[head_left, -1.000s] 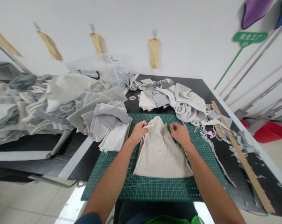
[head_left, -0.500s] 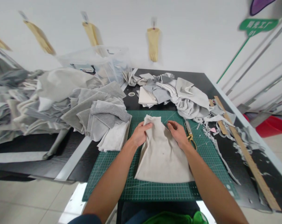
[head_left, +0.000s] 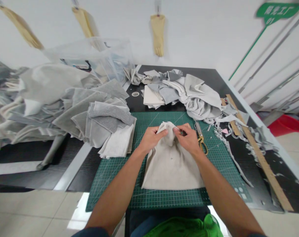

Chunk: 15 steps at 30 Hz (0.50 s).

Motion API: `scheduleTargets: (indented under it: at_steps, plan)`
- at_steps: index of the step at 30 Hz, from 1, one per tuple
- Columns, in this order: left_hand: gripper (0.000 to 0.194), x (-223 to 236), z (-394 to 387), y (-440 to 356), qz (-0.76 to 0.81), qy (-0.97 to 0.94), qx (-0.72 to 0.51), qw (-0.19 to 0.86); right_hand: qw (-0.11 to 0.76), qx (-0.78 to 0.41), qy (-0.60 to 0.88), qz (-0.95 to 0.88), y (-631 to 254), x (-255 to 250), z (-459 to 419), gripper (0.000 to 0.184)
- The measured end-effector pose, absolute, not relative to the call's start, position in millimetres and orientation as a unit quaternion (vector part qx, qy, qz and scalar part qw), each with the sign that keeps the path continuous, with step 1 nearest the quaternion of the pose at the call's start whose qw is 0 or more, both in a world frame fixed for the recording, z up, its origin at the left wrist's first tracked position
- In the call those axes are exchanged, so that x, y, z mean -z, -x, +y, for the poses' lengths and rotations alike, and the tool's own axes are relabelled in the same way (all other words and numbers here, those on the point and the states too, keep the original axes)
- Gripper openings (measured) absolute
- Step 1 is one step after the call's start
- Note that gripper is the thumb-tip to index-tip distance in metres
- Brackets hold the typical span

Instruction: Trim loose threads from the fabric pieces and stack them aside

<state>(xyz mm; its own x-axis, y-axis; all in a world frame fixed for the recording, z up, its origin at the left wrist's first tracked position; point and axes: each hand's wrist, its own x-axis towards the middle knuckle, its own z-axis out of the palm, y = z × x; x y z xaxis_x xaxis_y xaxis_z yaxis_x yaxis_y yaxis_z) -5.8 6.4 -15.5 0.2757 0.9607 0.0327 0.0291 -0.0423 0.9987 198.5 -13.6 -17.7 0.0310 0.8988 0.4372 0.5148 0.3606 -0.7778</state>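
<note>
A beige cloth piece (head_left: 172, 171) lies on the green cutting mat (head_left: 114, 184), its far end bunched up and raised. My left hand (head_left: 151, 138) is closed on the left side of that raised end, thumb on top. On the other side, my right hand (head_left: 187, 136) pinches the same end with thumb and fingers. A small dark item shows between the right fingers, too small to name. Just right of that hand lies a pair of scissors (head_left: 201, 141) with gold handles.
Grey and white cloth pieces (head_left: 109, 121) are heaped at the left, before a clear plastic bin (head_left: 114, 62). More folded cloth (head_left: 174, 89) lies behind the mat, near a tape roll (head_left: 135, 94). Scraps and a wooden ruler (head_left: 260, 154) lie at the right.
My right hand has moved left and in, now gripping the cloth's far end beside my left hand. That end is now gathered and bunched. The view has shifted slightly.
</note>
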Motion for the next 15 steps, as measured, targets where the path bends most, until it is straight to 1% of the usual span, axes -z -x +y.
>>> scheduleTargets:
  at_steps: [3, 8, 12, 15]
  plan:
    - [0.038, 14.9, 9.2, 9.1, 0.434, -0.563, -0.462, 0.531, 0.493, -0.170, 0.562, -0.643, -198.4, 22.1, -11.5, 0.025]
    - [0.037, 14.6, 10.5, 9.3, 0.437, -0.527, -0.524, 0.507, 0.467, -0.162, 0.571, -0.656, -196.3, 21.3, -14.8, 0.023]
    - [0.033, 15.1, 10.1, 8.4, 0.432, -0.518, -0.531, 0.512, 0.467, -0.167, 0.558, -0.666, -199.0, 16.3, -16.4, 0.021]
    - [0.031, 15.6, 10.9, 8.9, 0.428, -0.516, -0.533, 0.517, 0.465, -0.165, 0.534, -0.687, -202.7, 8.6, -15.2, 0.016]
